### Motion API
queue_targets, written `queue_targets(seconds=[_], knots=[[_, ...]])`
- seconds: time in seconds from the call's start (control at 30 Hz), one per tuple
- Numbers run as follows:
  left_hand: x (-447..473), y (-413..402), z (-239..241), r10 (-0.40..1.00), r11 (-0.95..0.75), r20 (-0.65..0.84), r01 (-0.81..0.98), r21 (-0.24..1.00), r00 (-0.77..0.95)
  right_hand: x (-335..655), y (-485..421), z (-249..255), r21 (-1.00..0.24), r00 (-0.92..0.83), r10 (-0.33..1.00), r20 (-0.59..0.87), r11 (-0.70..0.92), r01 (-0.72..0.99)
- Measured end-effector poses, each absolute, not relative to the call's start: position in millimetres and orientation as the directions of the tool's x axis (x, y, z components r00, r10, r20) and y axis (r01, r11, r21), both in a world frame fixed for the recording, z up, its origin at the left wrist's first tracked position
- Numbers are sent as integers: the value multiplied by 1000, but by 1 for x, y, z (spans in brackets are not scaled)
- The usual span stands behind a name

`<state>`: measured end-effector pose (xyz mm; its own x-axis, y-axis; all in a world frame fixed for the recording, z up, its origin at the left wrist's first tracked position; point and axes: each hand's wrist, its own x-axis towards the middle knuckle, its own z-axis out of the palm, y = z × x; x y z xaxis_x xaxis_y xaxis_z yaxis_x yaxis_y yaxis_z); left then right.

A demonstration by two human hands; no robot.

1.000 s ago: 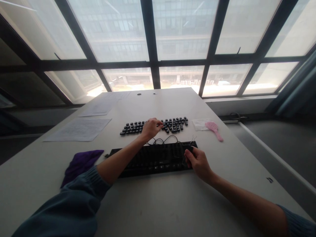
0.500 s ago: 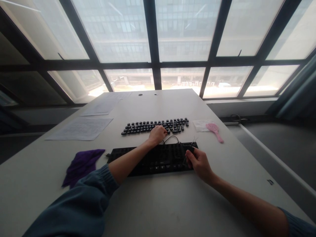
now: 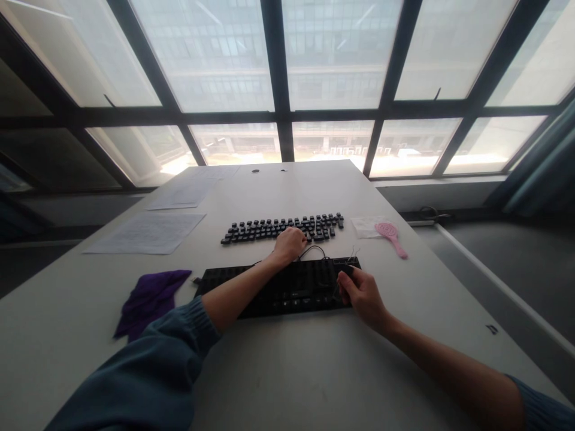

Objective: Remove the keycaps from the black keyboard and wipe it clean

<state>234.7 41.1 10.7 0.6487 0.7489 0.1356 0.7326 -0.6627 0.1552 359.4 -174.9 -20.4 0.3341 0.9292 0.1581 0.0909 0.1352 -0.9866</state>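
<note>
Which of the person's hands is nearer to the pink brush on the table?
Right. The right hand is at the keyboard's right end, diagonally below the pink brush. The left hand is farther left, beside the loose keycaps.

There is a single view, taken from the person's head and looking forward and down along both forearms. It sits close above the near edge of the tabletop, so the sleeves fill the bottom corners. The left hand and right hand lie around mid-frame, with the keyboard between and under them. Beyond the hands the tabletop narrows away toward the windows, which the camera faces squarely and which fill the upper half.
</note>
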Motion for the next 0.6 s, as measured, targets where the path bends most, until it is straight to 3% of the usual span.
queue_targets(seconds=[0.27, 0.43, 0.6], knots=[[213, 12, 39, 655, -755, 226, 631, 176, 721, 365, -173, -24, -961, 312, 915, 256, 204, 188], [190, -42, 38, 556, -822, 229, 486, 299, 799, 363, -175, -21, -922, 231, 923, 308, 230, 310], [170, -75, 23, 486, -822, 207, 364, 438, 849, 361, -172, -18, -952, 162, 961, 223, 179, 250]])
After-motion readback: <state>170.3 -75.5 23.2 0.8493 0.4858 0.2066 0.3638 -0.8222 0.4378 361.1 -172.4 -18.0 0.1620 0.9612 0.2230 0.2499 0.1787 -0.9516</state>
